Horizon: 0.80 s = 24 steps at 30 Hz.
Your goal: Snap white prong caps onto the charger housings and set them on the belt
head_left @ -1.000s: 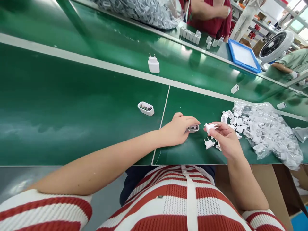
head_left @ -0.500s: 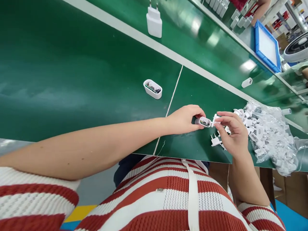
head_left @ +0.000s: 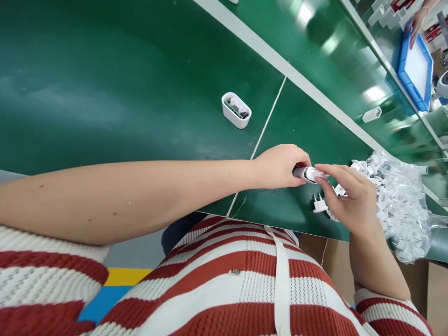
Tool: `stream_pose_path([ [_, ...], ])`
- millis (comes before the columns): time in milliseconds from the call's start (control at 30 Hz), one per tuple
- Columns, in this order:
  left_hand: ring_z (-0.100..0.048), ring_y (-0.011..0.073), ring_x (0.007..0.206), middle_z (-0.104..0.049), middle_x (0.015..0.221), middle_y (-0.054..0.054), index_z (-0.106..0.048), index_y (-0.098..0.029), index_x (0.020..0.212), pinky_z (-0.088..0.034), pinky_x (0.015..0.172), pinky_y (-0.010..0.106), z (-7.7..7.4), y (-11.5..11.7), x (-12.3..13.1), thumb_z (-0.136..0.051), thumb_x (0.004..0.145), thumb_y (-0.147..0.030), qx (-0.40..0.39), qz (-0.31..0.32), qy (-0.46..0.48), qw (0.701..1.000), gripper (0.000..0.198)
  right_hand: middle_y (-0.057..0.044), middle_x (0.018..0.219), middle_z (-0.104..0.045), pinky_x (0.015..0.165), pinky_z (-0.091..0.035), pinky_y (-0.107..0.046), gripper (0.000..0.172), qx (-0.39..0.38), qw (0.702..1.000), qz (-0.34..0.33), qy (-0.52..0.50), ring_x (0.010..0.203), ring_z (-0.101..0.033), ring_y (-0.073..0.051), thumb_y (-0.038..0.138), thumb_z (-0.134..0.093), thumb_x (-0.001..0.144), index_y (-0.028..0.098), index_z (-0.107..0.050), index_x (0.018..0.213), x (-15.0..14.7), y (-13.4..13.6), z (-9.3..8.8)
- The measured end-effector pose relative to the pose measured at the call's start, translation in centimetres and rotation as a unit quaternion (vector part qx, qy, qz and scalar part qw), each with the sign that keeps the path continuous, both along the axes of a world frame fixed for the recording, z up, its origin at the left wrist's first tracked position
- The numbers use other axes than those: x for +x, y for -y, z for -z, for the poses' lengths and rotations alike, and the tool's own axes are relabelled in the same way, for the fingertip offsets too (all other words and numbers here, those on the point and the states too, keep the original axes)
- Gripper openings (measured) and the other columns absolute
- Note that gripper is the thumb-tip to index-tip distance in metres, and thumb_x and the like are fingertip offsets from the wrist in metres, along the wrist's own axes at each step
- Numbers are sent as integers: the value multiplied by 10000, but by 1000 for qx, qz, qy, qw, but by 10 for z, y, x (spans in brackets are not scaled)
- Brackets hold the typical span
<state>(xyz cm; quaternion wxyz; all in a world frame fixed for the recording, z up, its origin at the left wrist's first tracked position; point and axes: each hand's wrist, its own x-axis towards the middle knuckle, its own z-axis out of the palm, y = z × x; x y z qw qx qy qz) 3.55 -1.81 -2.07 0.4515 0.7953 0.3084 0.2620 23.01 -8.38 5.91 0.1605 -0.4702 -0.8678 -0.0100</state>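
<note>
My left hand (head_left: 285,166) is closed around a white charger housing (head_left: 301,173), its open end turned to the right. Between the thumb and fingers of my right hand (head_left: 353,193) is a white plug cap (head_left: 317,174), whose base meets the mouth of that housing. How far it sits inside cannot be made out. Another charger housing (head_left: 237,111) stands alone on the green surface, with a circuit board showing in it. Below my right fingers lie loose plug caps (head_left: 319,204) with metal pins.
A clear plastic bag (head_left: 408,210) full of white plug caps lies at the right. On the strip beyond the white line is a white housing (head_left: 371,115). Farther back, a co-worker's hand (head_left: 416,25) touches a blue tray (head_left: 402,70).
My right hand has brought the plug cap against the housing's open end; before, it was tilted beside it. The view has shifted, and a co-worker's hand has appeared at the blue tray.
</note>
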Motion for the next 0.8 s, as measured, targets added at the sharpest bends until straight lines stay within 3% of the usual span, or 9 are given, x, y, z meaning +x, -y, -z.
stream_pose_path([
  [133,-661,217,925,-760,962,44,-761,-149,997,-469,769,312,0,0,0,-784,813,-235,-1,4,-3,1000,204,-18,1008,-809,681,-579,-319,240,24,1000,11,-10,801,-755,-195,175,-724,932,270,-717,1153,0,2,0],
  [400,-675,236,947,-761,969,43,-754,-168,969,-478,792,326,1,0,1,-780,807,-239,-2,-2,6,1000,178,-28,999,-812,699,-582,-353,155,-7,999,30,23,828,-761,-223,236,-654,984,275,-731,1112,-1,3,3],
  [667,-669,238,938,-757,978,54,-752,-151,976,-470,781,327,-1,-1,0,-783,808,-246,-14,-2,-6,1000,194,-18,990,-803,719,-585,-366,196,-2,999,40,-14,825,-753,-221,206,-668,964,303,-728,1123,1,3,6],
  [800,-671,239,957,-756,980,49,-749,-155,966,-472,798,326,0,-1,0,-778,809,-241,-11,1,-2,1000,181,-12,965,-802,695,-561,-346,208,9,1000,15,-4,799,-742,-211,168,-671,954,293,-726,1111,-1,3,8],
])
